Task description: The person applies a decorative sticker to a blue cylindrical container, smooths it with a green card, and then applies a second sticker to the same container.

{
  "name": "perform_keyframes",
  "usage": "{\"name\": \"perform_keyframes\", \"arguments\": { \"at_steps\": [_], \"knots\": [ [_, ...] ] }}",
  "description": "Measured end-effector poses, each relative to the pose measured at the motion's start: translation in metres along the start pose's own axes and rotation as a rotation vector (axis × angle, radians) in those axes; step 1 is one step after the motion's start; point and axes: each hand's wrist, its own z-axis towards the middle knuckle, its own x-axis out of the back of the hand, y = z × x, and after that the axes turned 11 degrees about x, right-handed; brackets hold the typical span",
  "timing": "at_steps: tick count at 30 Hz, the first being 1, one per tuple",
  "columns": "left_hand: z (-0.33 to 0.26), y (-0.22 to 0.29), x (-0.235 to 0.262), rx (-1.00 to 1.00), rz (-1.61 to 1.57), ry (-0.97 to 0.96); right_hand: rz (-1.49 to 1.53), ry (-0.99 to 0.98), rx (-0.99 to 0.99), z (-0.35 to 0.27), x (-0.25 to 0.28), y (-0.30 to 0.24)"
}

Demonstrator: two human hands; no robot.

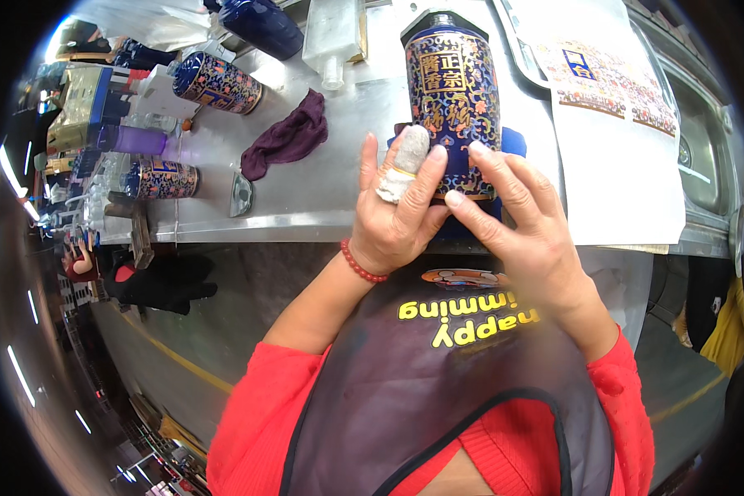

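A dark blue bottle (453, 91) with a gold and coloured floral pattern lies in front of me, its neck pointing away. My left hand (401, 194) rests on its lower left side, fingers stretched out. One finger of that hand wears a greyish-white cover held by a yellow band. My right hand (521, 198) touches the lower right of the bottle with its fingertips, fingers spread. Blue material (512, 142) shows under the bottle. To the left, a crumpled purple cloth (288, 136) lies on the metal table (347, 198).
Patterned bottles (219, 84) (164, 179) lie at the left, near a clear glass bottle (331, 45) and a dark blue bottle (260, 26). A white sheet with printed floral decals (612, 182) covers the right side. Beyond it is a metal basin (707, 149).
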Motion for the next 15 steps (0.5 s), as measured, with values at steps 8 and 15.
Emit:
{"name": "perform_keyframes", "arguments": {
  "at_steps": [8, 15],
  "knots": [
    [-0.0053, -0.0023, 0.0001, 0.011, -0.015, 0.010, -0.146, 0.108, -0.028, -0.0019, 0.0034, -0.0038],
    [0.0037, 0.0055, -0.0032, 0.089, 0.003, 0.007, -0.152, 0.100, 0.000, -0.0059, -0.0009, 0.0002]
  ]
}}
